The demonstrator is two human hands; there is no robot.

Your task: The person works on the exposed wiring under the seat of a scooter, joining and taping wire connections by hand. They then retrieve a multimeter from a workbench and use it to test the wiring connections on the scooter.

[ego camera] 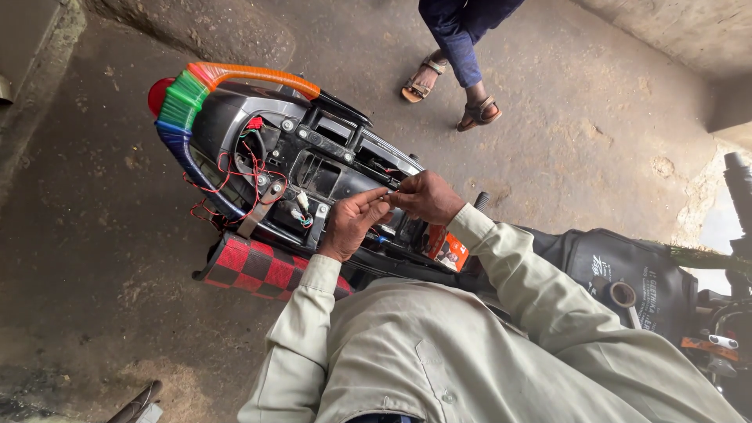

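**Two hands pinch thin wiring over an open motorcycle seat bay**

At the centre of the view, the left hand (350, 223) and the right hand (427, 196) meet fingertip to fingertip, both closed in a pinch on a thin wire end (392, 193) held between them just above the open seat bay (317, 168). The seat is off, so the bay acts as an open tray: inside it lie black plastic frame parts, bolts, a white connector (301, 200) and loose red wires (235, 168) spilling toward 9 o'clock. A small orange packet (448, 249) sits at the bay's edge, at 5 o'clock from the right hand. A grab rail wrapped in orange, green and blue tape (207, 82) curves round the tail at 10 o'clock. A red-and-black checkered cushion (254, 266) lies at 7 o'clock from the left hand. The black tank cover (627, 274) shows at 3 o'clock.

The floor (102, 235) is bare, stained concrete. At 12 o'clock another person's sandalled feet (450, 90) stand on it.
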